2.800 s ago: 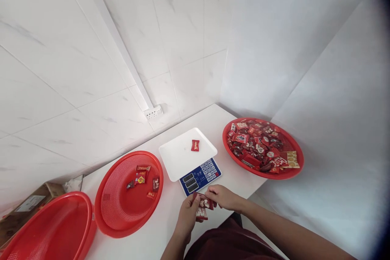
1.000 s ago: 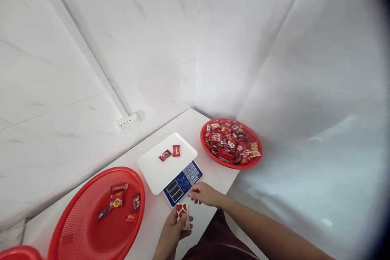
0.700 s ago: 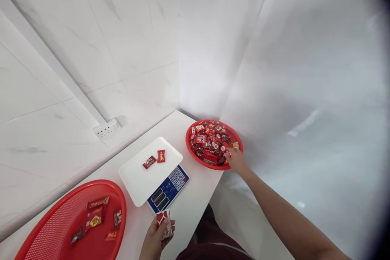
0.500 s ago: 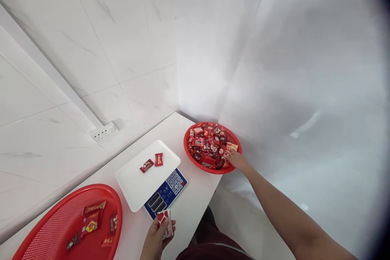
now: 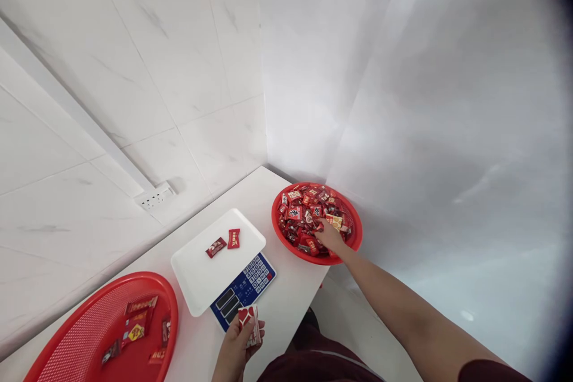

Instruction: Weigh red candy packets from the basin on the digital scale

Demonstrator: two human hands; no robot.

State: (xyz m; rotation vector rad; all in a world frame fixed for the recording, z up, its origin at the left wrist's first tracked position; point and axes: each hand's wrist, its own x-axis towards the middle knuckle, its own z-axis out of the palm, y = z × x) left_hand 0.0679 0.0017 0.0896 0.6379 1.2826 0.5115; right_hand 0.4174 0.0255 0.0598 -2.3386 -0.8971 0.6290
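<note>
Nearest, the left hand [image 5: 236, 347] is curled around a small stack of glossy red-and-white packets [image 5: 249, 323], thumb pressed on the top one, just in front of the scale's near corner. To the left lies a round red plastic basket [image 5: 67, 334] with a fine mesh weave, holding a few flat foil sweets [image 5: 136, 328] scattered on its right side. The scale [image 5: 224, 268] sits mid-table: a smooth white rectangular pan with rounded corners, and a blue keypad panel [image 5: 244, 289] sloping toward the near edge. Two small red wrapped candies [image 5: 224, 242] rest side by side on the far part of the pan. The table [image 5: 286, 292] is plain matte white. Farther right, the right hand [image 5: 330, 236] reaches into a second round red tray [image 5: 353, 233], fingers bent down among a crinkly heap of wrappers [image 5: 304, 215]; whether it grips one I cannot tell. Behind, glossy white marble-veined tiles [image 5: 179, 71] and a white socket strip [image 5: 154, 197].
</note>
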